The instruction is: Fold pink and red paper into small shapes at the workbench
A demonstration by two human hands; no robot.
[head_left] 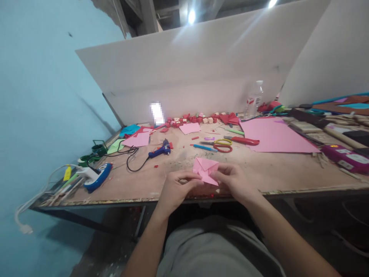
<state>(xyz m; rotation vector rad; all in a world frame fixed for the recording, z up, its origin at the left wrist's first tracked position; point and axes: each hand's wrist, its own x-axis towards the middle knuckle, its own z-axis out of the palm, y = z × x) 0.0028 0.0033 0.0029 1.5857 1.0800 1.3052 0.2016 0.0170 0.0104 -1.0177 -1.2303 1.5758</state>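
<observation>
Folded pink paper (205, 163) near table edge (121, 201), left hand (176, 185) pinching its left side, right hand (235, 179) pinching its right, tabletop (138, 182) stretching from left hand to power strip (99, 179) (scissors (215, 143) beyond paper).

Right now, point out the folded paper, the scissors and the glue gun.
Folded paper (205, 171): head view, on its pink middle.
Scissors (215, 144): head view, where the blades meet the handles.
Glue gun (158, 151): head view, on its blue body.

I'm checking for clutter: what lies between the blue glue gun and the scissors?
In the head view, a slim blue tool and small red scraps lie between them.
</observation>
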